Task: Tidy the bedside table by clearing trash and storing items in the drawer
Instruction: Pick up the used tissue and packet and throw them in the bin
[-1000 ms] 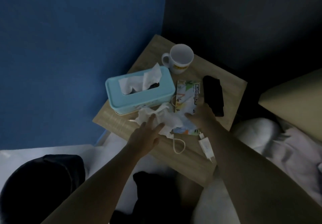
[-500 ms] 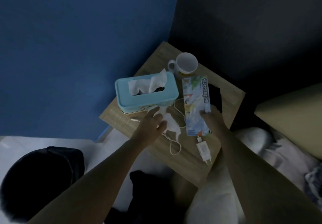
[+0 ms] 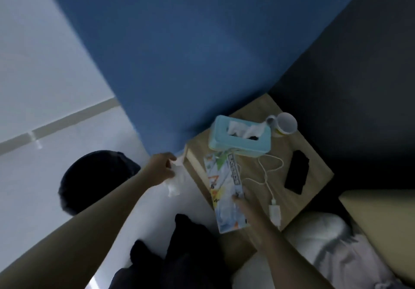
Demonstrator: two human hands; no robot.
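While the left hand (image 3: 160, 168) hangs just off the 9 o'clock edge of the bedside table (image 3: 289, 151), its fingers are curled tight round a crumpled white tissue (image 3: 174, 183). The loose end of the tissue trails below the fist, clear of the wooden top. Further out toward 9 o'clock from that hand sits a dark round shape (image 3: 96, 176), too dim for me to name.

From 6 o'clock the right hand (image 3: 244, 205) reaches in, its fingertips (image 3: 235, 196) laid on a flat printed packet (image 3: 221, 183). The fingers look fairly straight, but I cannot tell whether a thumb is tucked beneath to pinch it. The packet lies along the table's 7 o'clock side. Its far end is up against the pale blue tissue box (image 3: 240, 137) and its near end juts past the table's edge.

The box stands at about 11 o'clock with white tissue poking out of its slot. A white mug (image 3: 284, 124) stands just beside it at 1 o'clock. A flat black object (image 3: 296, 177) lies at 3 o'clock, apart from the rest. Between it and the packet, a white cable (image 3: 267, 172) loops down to a white charger (image 3: 275, 213) near the 5 o'clock edge. Rumpled pale bedding (image 3: 318, 234) lies beyond that edge.
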